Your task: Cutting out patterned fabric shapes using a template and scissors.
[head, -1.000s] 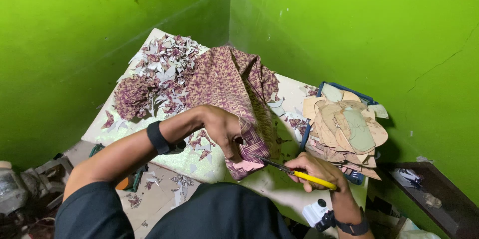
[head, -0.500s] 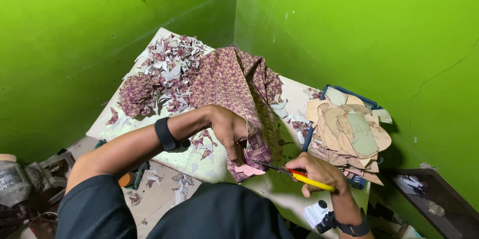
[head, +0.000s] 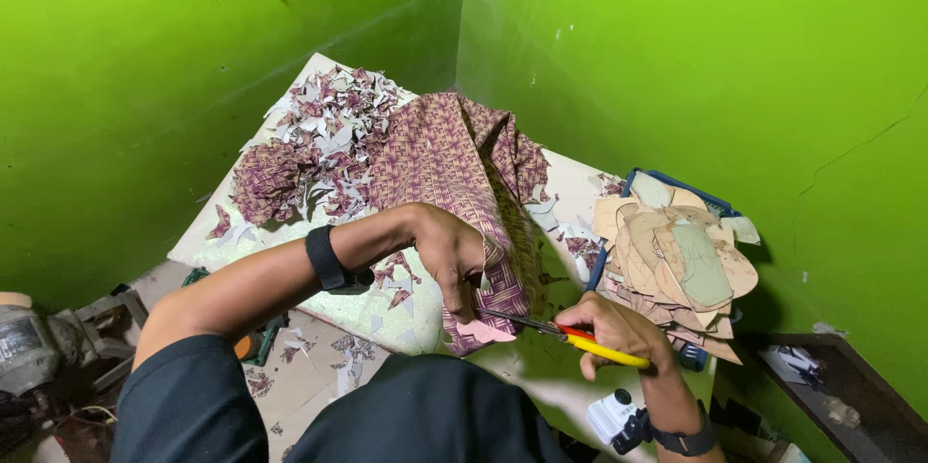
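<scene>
Patterned fabric (head: 454, 163) lying on the worktop (head: 387, 313), pinched at its near edge under the closed left hand (head: 452, 255). Scissors (head: 570, 337) gripped tight in the right hand (head: 619, 332), blades meeting a pink piece (head: 485, 332) just below the left hand. Cut shapes (head: 677, 260) stacked beyond the right hand.

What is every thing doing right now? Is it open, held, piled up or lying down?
Left hand: gripping the cloth's edge.
Right hand: closed on the scissors' handles.
Scissors: held, blades at the cloth's edge; open or shut cannot be told.
Cloth: crumpled, draped across the table.
Scraps: heaped loosely at the table's far corner.
Cutouts: stacked on a blue tray.
Table: strewn with small cuttings.
</scene>
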